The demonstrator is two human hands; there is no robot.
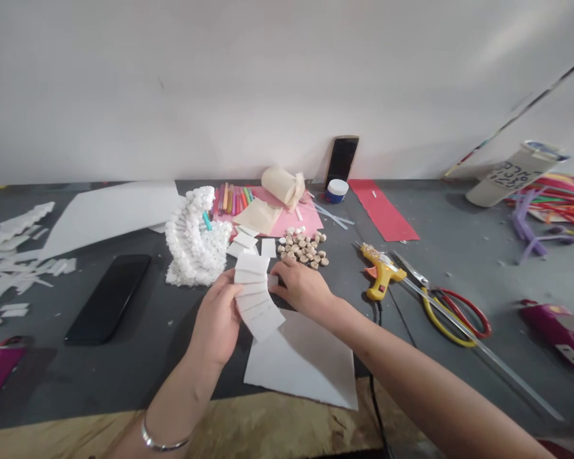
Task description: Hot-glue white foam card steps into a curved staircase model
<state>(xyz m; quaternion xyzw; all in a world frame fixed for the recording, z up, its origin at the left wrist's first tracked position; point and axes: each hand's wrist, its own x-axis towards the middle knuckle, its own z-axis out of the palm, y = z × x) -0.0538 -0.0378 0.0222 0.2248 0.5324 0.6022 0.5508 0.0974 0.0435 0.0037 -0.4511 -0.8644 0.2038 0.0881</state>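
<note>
A curved fan of overlapping white card pieces (256, 293) is up in front of me, joined in a stepped row. My left hand (219, 319) grips its left edge between thumb and fingers. My right hand (299, 285) is closed at its right edge, the fingertips pinching a small pale part there. Under the fan lies a white sheet (306, 363). Just behind the hands are loose white card pieces (243, 241) and a heap of small round beige pieces (303, 250). A fluffy white curved model (194, 245) stands left of the fan.
To the right lie a yellow glue gun (381, 274), scissors (454, 312) and a long clear stick (497, 363). A black phone (109, 298) lies at left; another phone (342, 159) leans on the wall. A blue jar (336, 192) and red sheet (385, 210) sit behind.
</note>
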